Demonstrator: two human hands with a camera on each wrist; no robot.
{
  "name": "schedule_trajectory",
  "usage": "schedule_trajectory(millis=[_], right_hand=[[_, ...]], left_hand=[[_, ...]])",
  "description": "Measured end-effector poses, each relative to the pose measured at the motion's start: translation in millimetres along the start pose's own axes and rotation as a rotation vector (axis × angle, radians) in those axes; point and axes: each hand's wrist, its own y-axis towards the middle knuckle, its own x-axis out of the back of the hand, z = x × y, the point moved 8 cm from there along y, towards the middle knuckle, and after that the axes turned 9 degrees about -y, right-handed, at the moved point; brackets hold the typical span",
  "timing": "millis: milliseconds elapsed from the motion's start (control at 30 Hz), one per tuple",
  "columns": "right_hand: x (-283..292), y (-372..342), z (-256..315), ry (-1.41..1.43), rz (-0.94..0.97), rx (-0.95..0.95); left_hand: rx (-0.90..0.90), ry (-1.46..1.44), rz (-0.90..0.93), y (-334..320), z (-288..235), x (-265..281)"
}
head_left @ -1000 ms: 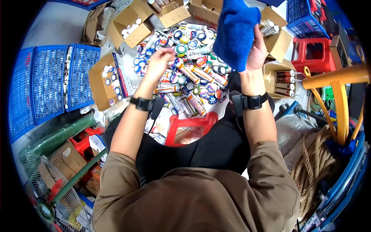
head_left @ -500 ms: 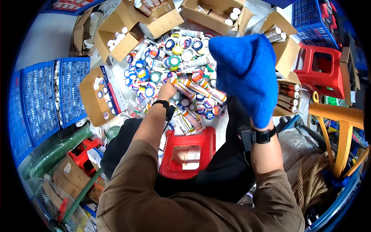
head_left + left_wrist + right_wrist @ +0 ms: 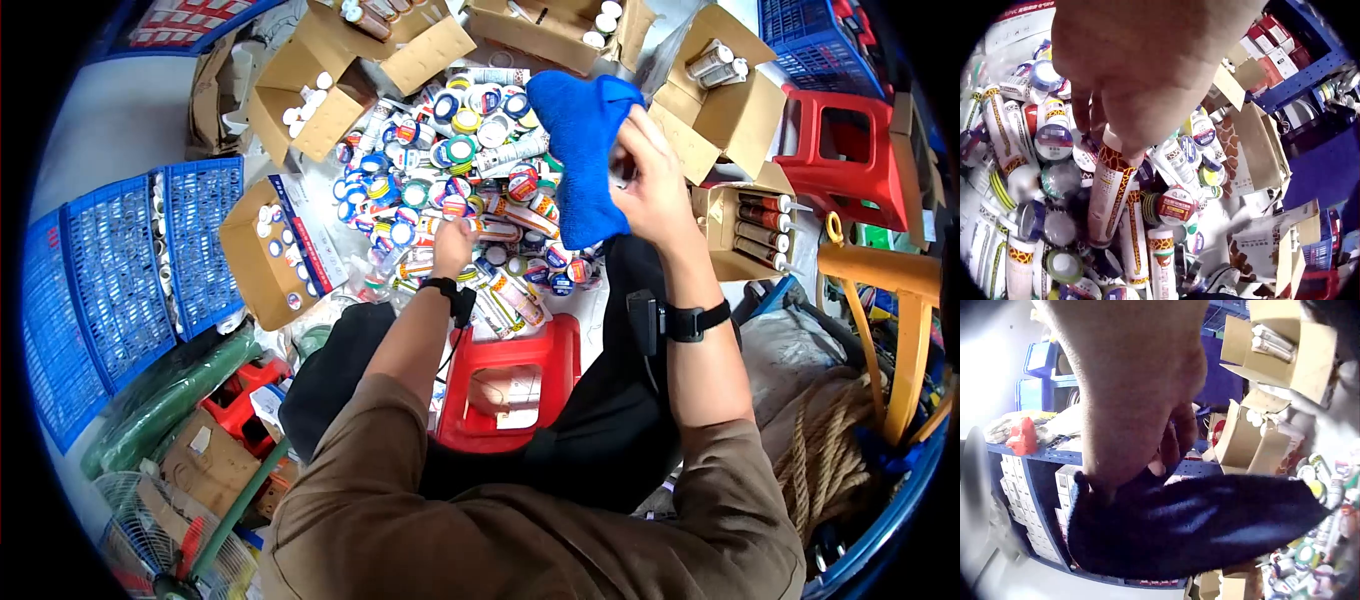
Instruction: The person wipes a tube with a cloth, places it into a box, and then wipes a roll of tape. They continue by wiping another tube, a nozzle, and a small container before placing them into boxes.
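My left hand (image 3: 455, 248) reaches into a heap of sealant tubes and tape rolls (image 3: 462, 150) on the floor. In the left wrist view its fingers pinch the upper end of a white sealant tube (image 3: 1109, 197) with an orange giraffe-pattern band. Other sealant tubes (image 3: 1163, 265) lie right beside it. My right hand (image 3: 655, 180) grips a blue cloth (image 3: 585, 165) at the heap's right side. The cloth (image 3: 1210, 525) hangs in folds below the fingers in the right wrist view, hiding some of them.
Open cardboard boxes ring the heap: one holds rolls (image 3: 245, 255), another several dark-labelled tubes (image 3: 707, 225). A red stool (image 3: 460, 400) stands between the legs. Blue crates (image 3: 95, 290) are at left; a fan (image 3: 165, 530) sits lower left. Rope (image 3: 825, 470) and a yellow handle (image 3: 880, 275) are at right.
My left hand has come down from above the heap onto a sealant tube. The right hand has swung the blue cloth low, then back up and leftward over the heap's right edge.
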Motion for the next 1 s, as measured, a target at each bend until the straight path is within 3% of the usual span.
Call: schedule_trajectory(millis=[67, 200, 267, 367, 467, 500, 533, 600, 733, 767, 1000], right_hand=[[-10.2, -4.0, 8.9, 0.002, 0.109, 0.072], [-35.9, -22.6, 23.2, 0.034, 0.279, 0.165], [-45.3, -34.2, 40.0, 0.056, 0.325, 0.222], [-67.4, -52.0, 75.9, 0.054, 0.422, 0.356], [-94.6, -72.8, 116.2, 0.107, 0.514, 0.438], [-91.7, -77.3, 126.5, 0.143, 0.216, 0.536], [-82.7, -71.6, 132.4, 0.162, 0.097, 0.474], [-77.5, -63.3, 132.4, 0.254, 0.229, 0.332], [-56.5, -68.4, 152.4, 0.514, 0.196, 0.532], [-57.4, -71.9, 151.3, 0.439, 0.302, 0.49], [-38.1, -78.4, 145.0, 0.531, 0.047, 0.409]], left_hand=[[-0.188, 0.075, -0.136, -28.8, -35.8, 16.9], [-0.225, -0.131, -0.245, -75.4, -95.1, 74.1], [-0.396, 0.053, -0.331, -101.9, -118.7, 101.9], [-0.194, -0.385, -0.191, -130.9, -148.1, 150.2], [-0.274, -0.531, -0.265, -174.2, -191.2, 188.3], [-0.275, -0.585, -0.244, -189.9, -206.8, 195.4], [-0.285, -0.664, -0.236, -200.4, -214.6, 199.8], [-0.39, -0.585, -0.24, -228.7, -243.8, 213.3], [-0.536, -0.245, -0.242, -279.1, -287.2, 237.3], [-0.535, -0.235, -0.242, -286.7, -292.2, 243.0], [-0.606, -0.245, -0.323, -304.5, -303.6, 252.5]])
